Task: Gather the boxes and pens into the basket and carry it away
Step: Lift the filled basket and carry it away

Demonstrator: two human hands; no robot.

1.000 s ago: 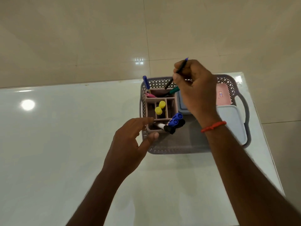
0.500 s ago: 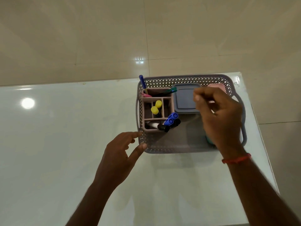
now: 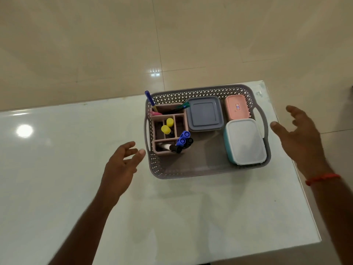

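Note:
A grey perforated basket (image 3: 202, 169) stands on the white table near its far right corner. Inside it at the left is a pink pen organiser (image 3: 158, 129) holding blue, yellow-capped and black markers (image 3: 183, 139). A grey-lidded box (image 3: 204, 113), a small pink box (image 3: 236, 107) and a teal box with a white lid (image 3: 245, 141) fill the right half. My left hand (image 3: 122, 165) hovers open just left of the basket. Just off the basket's right handle, my right hand (image 3: 301, 138) is open too, and neither hand touches the basket.
The white glossy table (image 3: 76, 178) ends close to the basket on the right and far sides. Beige floor tiles (image 3: 114, 44) lie beyond it. A red thread band (image 3: 322, 177) circles my right wrist.
My right hand let go of the pen in the organiser, drew back and swung out to the basket's right side. My left hand pulled away from the organiser to the left.

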